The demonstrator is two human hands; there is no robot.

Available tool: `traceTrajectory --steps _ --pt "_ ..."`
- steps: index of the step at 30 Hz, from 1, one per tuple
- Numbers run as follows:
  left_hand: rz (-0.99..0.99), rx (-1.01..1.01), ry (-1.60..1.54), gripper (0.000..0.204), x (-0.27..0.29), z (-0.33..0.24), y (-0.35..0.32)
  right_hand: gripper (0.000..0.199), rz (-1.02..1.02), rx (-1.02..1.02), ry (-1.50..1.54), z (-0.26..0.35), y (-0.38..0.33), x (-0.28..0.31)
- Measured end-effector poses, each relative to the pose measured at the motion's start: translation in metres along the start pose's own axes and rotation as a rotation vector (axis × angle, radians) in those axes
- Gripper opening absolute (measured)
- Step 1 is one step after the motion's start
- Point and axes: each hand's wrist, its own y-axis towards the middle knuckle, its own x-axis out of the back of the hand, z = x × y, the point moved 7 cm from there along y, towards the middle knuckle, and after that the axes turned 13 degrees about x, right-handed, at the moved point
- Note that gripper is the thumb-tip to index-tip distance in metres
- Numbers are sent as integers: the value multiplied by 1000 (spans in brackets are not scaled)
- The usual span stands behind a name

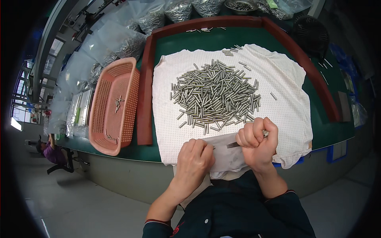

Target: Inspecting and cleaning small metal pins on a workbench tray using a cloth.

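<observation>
A heap of short metal pins [218, 93] lies on a white dotted cloth [166, 119] in front of me. My left hand [194, 162] is closed at the cloth's near edge, pinching a metal pin [214, 148] of which only the end shows. Just to the right, my right hand [258, 143] makes a fist around a tool with a dark flat metal blade [233, 145]. The blade points left toward the pin, apart from it; most of the handle is hidden in my fingers. Beneath both hands lies a greyish cloth [224, 158].
Dark red wooden rails [146, 95] border the green tabletop [178, 37]. Left of them stands a pink plastic basket [109, 147] with several pins inside. Bags of pins [151, 20] and a metal bowl [241, 7] line the far side. Another person [55, 152] sits far left.
</observation>
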Motion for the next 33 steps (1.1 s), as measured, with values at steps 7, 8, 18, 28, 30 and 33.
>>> traceTrajectory --steps 7,8,18,28,30,33 --pt "93 139 -216 17 4 15 11 41 -24 6 19 0 -2 1" --pt "79 198 -399 17 7 24 12 41 -23 5 20 0 -2 2" --pt "330 873 -1658 27 -30 72 -8 40 -77 -17 -13 1 -3 5" --pt "292 883 -1613 25 -21 73 -11 40 -75 -27 -25 -1 -2 2" --pt "120 745 -1320 22 17 71 -6 40 -79 -23 -27 -1 -1 4" --pt "-487 320 -471 17 102 69 -8 40 -78 -10 -44 3 -2 7"
